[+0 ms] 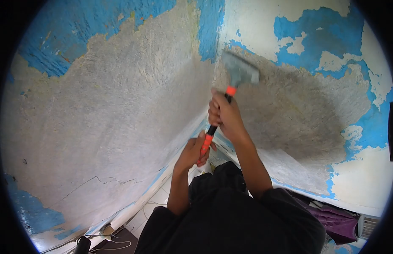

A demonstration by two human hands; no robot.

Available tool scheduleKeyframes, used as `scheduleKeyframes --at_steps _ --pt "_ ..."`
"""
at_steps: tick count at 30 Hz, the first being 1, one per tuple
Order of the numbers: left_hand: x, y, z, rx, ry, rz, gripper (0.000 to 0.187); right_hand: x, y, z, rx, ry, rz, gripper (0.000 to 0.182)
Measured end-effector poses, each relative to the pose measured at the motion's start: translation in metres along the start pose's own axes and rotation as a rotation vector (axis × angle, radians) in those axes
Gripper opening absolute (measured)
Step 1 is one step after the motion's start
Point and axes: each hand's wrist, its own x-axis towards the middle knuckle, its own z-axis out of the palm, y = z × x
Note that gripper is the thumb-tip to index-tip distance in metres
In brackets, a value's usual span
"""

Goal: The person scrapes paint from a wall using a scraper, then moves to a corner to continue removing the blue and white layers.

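Note:
A long-handled wall scraper (243, 72) with a wide grey head and an orange and black handle is in both my hands. My right hand (226, 114) is wrapped round the upper part of the handle, below the orange collar. Lower down, my left hand (194, 151) grips the orange end of the handle. The scraper head lies at the right wall (289, 101), close to the corner and just under an edge of white and blue paint; whether the blade touches cannot be told. Around it the wall is bare grey-brown plaster.
The left wall (112, 97) shows bare grey plaster with blue paint above and a crack low down. A purple cloth (336, 222) lies at lower right beside a vented white object (369, 227). Cables (120, 245) and a dark brown surface (116, 242) are at lower left, near white floor tiles (159, 195).

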Motion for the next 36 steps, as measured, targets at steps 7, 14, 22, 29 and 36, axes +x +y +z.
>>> scheduleKeyframes --at_steps 7,14,22,29,36 --pt "0.001 0.004 0.000 -0.045 -0.047 0.028 0.062 0.002 -0.017 0.007 -0.030 -0.009 -0.020 0.042" --pt "-0.020 -0.029 0.022 -0.114 0.197 0.264 0.048 0.000 -0.003 -0.001 -0.015 0.030 0.007 0.042" --pt "-0.018 -0.022 0.011 -0.059 0.248 0.274 0.042 0.005 -0.003 0.005 0.009 -0.006 0.014 0.042" --pt "-0.019 -0.011 0.013 -0.077 0.290 0.271 0.042 0.004 -0.012 0.015 0.029 -0.013 -0.013 0.042" --pt "-0.018 -0.009 0.013 -0.070 0.267 0.253 0.041 0.003 -0.006 0.010 0.050 -0.025 -0.026 0.042"
